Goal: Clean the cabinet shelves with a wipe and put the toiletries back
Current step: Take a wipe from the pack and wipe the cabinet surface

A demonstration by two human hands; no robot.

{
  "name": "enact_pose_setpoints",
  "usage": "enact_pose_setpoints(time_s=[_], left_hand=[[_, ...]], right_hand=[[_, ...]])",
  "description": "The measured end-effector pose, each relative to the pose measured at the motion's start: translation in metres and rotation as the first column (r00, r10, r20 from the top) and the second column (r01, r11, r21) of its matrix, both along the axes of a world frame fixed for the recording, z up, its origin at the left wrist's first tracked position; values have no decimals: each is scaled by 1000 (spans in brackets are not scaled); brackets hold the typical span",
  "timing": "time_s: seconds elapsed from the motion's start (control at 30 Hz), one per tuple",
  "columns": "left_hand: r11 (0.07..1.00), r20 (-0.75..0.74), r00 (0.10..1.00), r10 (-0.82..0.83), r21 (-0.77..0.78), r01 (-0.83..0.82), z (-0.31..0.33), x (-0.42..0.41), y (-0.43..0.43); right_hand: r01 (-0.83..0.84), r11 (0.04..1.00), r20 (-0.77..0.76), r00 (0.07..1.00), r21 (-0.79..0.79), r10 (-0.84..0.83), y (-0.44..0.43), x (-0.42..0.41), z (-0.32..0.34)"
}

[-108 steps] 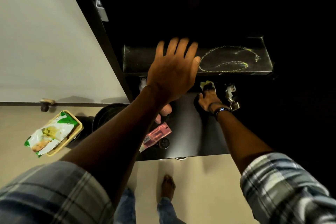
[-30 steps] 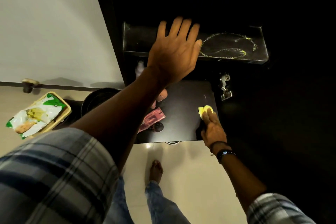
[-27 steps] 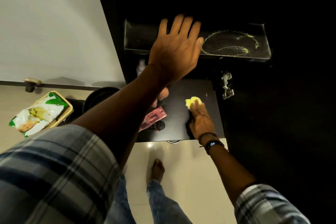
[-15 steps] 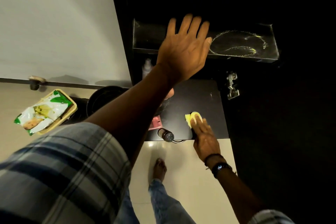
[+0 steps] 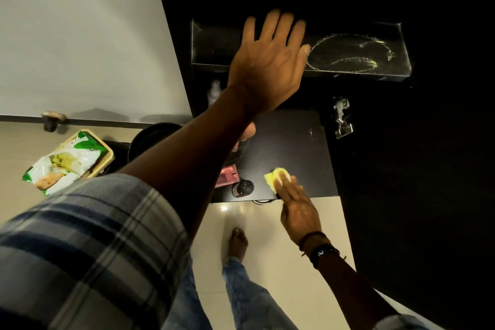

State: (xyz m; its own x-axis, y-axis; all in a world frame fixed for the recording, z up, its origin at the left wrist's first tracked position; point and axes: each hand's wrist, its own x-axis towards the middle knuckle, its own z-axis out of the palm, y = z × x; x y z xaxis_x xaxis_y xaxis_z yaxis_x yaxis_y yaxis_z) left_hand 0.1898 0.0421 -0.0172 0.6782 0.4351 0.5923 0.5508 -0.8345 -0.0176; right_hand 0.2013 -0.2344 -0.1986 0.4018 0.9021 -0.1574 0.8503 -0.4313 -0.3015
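Pressing wipe (image 5: pixel 277 177) flat, right hand (image 5: pixel 297 209)

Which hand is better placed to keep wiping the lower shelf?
Right. The right hand already presses the yellow wipe on the lower shelf; the left hand is spread open, higher up.

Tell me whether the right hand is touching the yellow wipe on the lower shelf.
Touching. The head view shows the right hand with its fingertips pressed flat on top of the yellow wipe, covering part of it against the lower shelf.

Dim, murky cabinet interior; floor tiles glare; wide-angle edges warp.
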Motion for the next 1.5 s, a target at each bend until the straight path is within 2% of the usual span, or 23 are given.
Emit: enact_pose_setpoints(time_s=[0.07, 0.13, 0.27, 0.37, 0.43, 0.53, 0.6, 0.7, 0.8, 0.93, 1.0, 1.07, 1.17, 1.23, 1.4, 1.47, 1.5], left_hand=[[1000, 10, 1000, 1, 18, -1, -1, 1, 0], [999, 24, 1000, 0, 39, -1, -2, 2, 0], [996, 24, 999, 28, 81, -30, -3, 1, 1], [996, 20, 999, 26, 87, -27, -2, 2, 1], [998, 13, 1000, 19, 67, -20, -1, 1, 1], [999, 11, 1000, 17, 51, -17, -2, 0, 1], [999, 3, 1000, 15, 41, -15, -2, 1, 0], [999, -11, 1000, 17, 31, -16, 0, 0, 0], [999, -47, 999, 0, -38, -2, 5, -3, -2], [980, -72, 993, -98, -178, 84, 19, -11, -3], [954, -3, 988, -154, -261, 148, 23, -20, -7], [919, 60, 983, -175, -347, 185, 20, -35, -19], [872, 73, 980, -186, -448, 199, 5, -72, -44], [849, 66, 983, -173, -496, 183, -8, -96, -63], [763, 1, 997, -83, -643, 64, -31, -137, -107], [748, 10, 998, -55, -661, 47, -38, -150, -115], [751, 25, 999, -43, -659, 49, -40, -155, -118]], right_hand=[[131, 991, 9, 991, 3, -131, -9, 15, -3], [181, 983, 3, 984, 16, -181, 1, 20, -5], [87, 994, -4, 996, 73, -87, 29, -6, 1], [20, 999, -30, 999, 48, -19, 16, -19, 1], [164, 986, -27, 986, 35, -163, -3, -1, -3], [358, 933, 59, 933, -24, -356, -26, 40, 4], [496, 868, -7, 868, 9, -496, -23, 63, 9], [450, 890, 24, 893, -66, -450, 1, 64, 15], [400, 910, -32, 914, -109, -406, 28, 36, 18], [145, 989, -188, 971, -23, -146, 37, -14, 15], [6, 998, -143, 990, -64, -15, 21, -15, 14], [30, 997, -80, 996, -76, -36, 0, 4, 9], [235, 966, -75, 967, -110, -244, -13, 38, 2], [287, 950, -88, 951, -120, -298, 1, 38, 9], [110, 994, -283, 953, -5, -107, 37, -1, 45], [153, 983, -299, 947, 97, -118, 50, -5, 76], [181, 962, -304, 946, 207, -112, 57, -6, 95]])
